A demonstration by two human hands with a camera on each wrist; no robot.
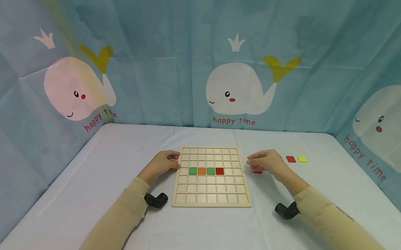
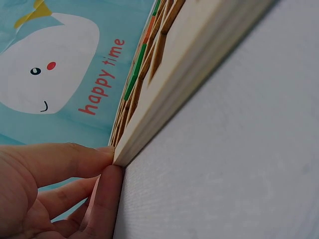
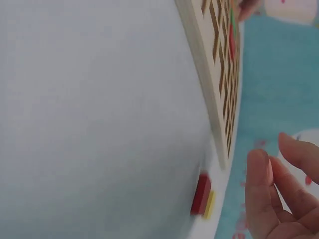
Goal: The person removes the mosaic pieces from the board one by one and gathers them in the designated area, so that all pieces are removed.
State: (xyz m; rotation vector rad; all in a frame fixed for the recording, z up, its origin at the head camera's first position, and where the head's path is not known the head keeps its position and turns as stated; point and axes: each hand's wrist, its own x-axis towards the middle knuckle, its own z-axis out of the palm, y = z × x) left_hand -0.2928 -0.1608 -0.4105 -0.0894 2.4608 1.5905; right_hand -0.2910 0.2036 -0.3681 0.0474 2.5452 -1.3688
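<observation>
A square wooden grid board [image 1: 211,205] lies on the white cloth, with two green tiles, an orange tile [image 1: 202,171] and a red tile [image 1: 219,171] in a row. My left hand [image 1: 162,163] is at its left edge; in the left wrist view, thumb and fingers [image 2: 107,191] pinch the board's rim [image 2: 130,147]. Right of the board, my right hand [image 1: 269,163] hovers over a blurred red piece [image 1: 257,170]. The right wrist view shows its fingers [image 3: 259,191] loosely bent, holding nothing, apart from a red piece [image 3: 201,194] and a yellow one [image 3: 210,205].
Farther right on the cloth lie another red tile [image 1: 291,159] and a yellow tile [image 1: 302,159]. Dark curved devices [image 1: 156,200] sit at both wrists. A blue curtain [image 1: 156,63] with whale prints stands behind and beside the table.
</observation>
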